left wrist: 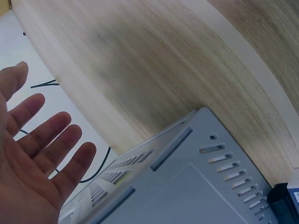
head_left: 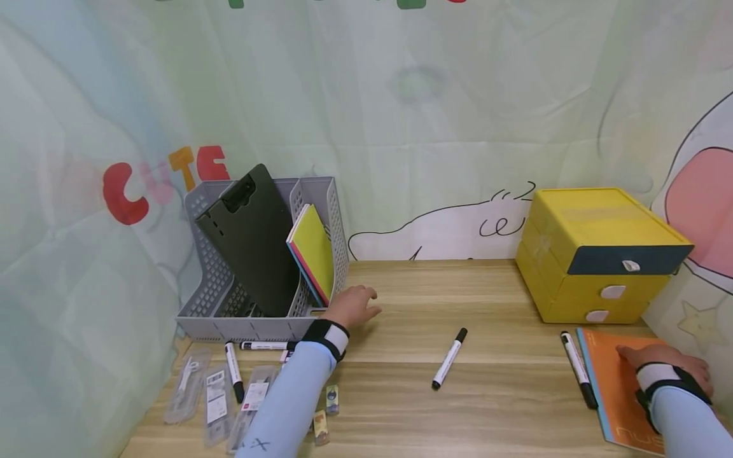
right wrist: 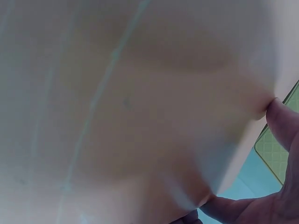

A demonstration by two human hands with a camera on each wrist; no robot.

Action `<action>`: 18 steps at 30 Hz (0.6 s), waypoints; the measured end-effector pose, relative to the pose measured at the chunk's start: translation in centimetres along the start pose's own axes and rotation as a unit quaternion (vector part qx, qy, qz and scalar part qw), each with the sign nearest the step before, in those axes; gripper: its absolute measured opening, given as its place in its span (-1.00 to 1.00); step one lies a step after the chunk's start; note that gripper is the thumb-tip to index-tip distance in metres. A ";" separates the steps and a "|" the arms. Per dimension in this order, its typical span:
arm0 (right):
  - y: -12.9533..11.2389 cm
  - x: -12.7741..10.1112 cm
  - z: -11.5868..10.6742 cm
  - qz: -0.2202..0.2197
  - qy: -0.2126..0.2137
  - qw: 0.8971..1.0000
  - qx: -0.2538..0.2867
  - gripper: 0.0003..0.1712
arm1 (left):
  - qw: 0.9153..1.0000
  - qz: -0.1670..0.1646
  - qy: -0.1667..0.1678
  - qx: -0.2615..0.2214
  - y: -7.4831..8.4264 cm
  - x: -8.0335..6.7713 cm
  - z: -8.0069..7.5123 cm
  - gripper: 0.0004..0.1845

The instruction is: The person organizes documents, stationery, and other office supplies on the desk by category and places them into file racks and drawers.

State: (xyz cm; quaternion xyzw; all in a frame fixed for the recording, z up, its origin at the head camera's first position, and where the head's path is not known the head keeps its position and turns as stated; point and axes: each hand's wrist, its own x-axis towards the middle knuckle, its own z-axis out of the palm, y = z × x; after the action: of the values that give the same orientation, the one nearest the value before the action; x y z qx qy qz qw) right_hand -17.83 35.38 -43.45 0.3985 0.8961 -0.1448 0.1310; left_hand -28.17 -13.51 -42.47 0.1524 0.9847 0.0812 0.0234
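Note:
My left hand (head_left: 352, 305) is held out with fingers spread, beside the front right corner of a grey desk organizer (head_left: 240, 329); the palm (left wrist: 28, 182) shows bare in the left wrist view. Inside the organizer, a black clipboard (head_left: 252, 248) leans on the left and thin notebooks (head_left: 314, 248), one with a yellow-green cover, stand in the right section. Over on the right, my right hand (head_left: 667, 362) rests on an orange book (head_left: 621, 394) with a blue spine. In the right wrist view the thumb (right wrist: 283, 123) and fingers touch a glossy, blurred surface.
A yellow drawer box (head_left: 607, 219) stands behind the orange book. Black-and-white markers lie mid-table (head_left: 449, 359), beside the book (head_left: 578, 369) and before the organizer (head_left: 235, 372). Clear plastic cases (head_left: 216, 407) and small erasers (head_left: 321, 427) lie front left.

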 end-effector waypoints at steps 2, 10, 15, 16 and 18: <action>0.2 0.1 0.0 -0.001 0.004 1.000 0.005 -0.08 | 1.000 0.000 -0.002 -0.001 0.0 0.0 0.1 -0.59; 1.4 2.2 0.4 -0.013 0.020 0.999 0.027 0.00 | 1.000 0.009 -0.004 0.002 -0.1 0.3 0.4 -0.60; 1.4 3.4 -0.1 -0.024 0.074 0.995 0.061 -0.37 | 1.000 0.011 -0.001 -0.003 0.2 0.7 0.0 -0.59; 1.3 3.5 -0.2 -0.027 0.084 0.995 0.056 -0.44 | 1.000 0.011 -0.001 -0.001 0.2 0.7 0.0 -0.59; 1.2 3.8 -0.4 -0.034 0.091 0.994 0.051 -0.51 | 1.000 0.008 -0.003 0.006 0.3 0.7 -0.1 -0.59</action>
State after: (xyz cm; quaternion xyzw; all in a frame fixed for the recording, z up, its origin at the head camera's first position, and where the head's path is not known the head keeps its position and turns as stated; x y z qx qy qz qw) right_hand -19.44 38.88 -44.58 0.3850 0.9091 -0.1574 0.0236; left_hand -28.76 -13.04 -42.38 0.1604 0.9838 0.0755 0.0247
